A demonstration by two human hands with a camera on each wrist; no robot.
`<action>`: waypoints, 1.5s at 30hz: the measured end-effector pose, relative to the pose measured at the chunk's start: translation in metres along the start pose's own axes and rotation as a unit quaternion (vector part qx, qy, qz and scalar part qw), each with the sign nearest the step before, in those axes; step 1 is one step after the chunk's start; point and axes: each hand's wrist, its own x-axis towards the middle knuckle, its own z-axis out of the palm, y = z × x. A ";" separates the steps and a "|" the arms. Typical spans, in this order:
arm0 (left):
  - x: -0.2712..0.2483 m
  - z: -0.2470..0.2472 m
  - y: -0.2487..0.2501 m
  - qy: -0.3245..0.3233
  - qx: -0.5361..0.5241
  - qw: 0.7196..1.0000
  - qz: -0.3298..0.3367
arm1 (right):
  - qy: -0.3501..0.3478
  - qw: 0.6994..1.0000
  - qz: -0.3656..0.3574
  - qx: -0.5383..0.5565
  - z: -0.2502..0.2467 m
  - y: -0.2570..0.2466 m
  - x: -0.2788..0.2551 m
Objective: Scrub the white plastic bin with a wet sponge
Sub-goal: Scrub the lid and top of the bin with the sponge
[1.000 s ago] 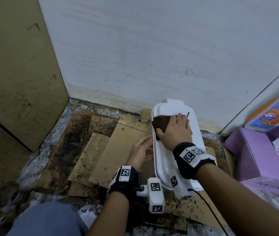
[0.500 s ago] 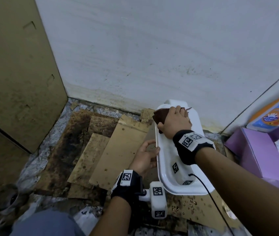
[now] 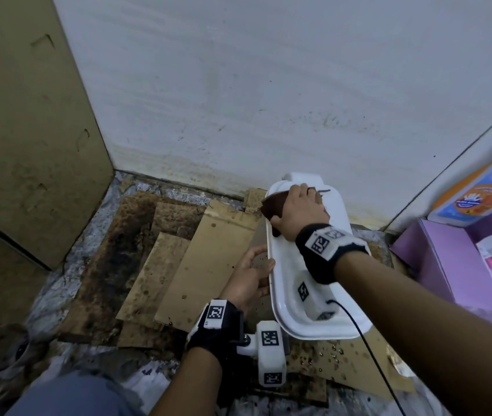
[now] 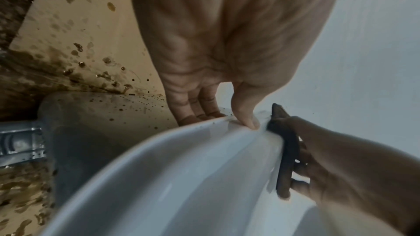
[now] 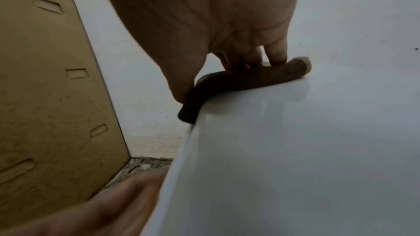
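The white plastic bin [image 3: 286,271] lies long-ways on wet cardboard near the wall, its near end towards me. My right hand [image 3: 297,213] presses a dark brown sponge [image 3: 273,204] flat against the bin's far left part; the sponge [image 5: 238,80] bends over the bin's edge [image 5: 295,150] under my fingers. My left hand [image 3: 252,276] grips the bin's left rim, thumb on top of the rim [image 4: 204,159] and fingers underneath. In the left wrist view the sponge [image 4: 286,152] sits just beyond that thumb [image 4: 245,110].
Stained, wet cardboard sheets [image 3: 196,259] cover the floor left of the bin. A white wall [image 3: 268,100] stands right behind it and a tan panel [image 3: 22,139] to the left. Purple boxes [image 3: 455,265] and an orange-blue package [image 3: 485,193] stand close on the right.
My right hand has slid the sponge from the bin's middle towards its far end. My left hand shifted along the left rim and now grips it more firmly.
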 end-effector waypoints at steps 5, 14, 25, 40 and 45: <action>0.003 0.002 0.004 0.003 0.001 1.000 0.010 | 0.025 1.000 -0.001 -0.003 -0.004 -0.009 0.029; -0.003 0.009 0.008 0.019 0.039 0.999 0.024 | 0.037 0.997 -0.060 0.020 0.019 0.019 -0.027; -0.001 0.007 0.004 0.020 0.037 0.999 0.021 | 0.027 1.000 -0.012 0.004 -0.003 -0.002 0.029; -0.008 0.001 0.001 0.047 -0.082 0.996 -0.005 | 0.031 0.995 -0.074 0.052 0.037 0.026 -0.093; -0.019 0.008 0.000 0.070 -0.050 0.996 -0.002 | 0.034 0.995 -0.081 0.047 0.049 0.038 -0.131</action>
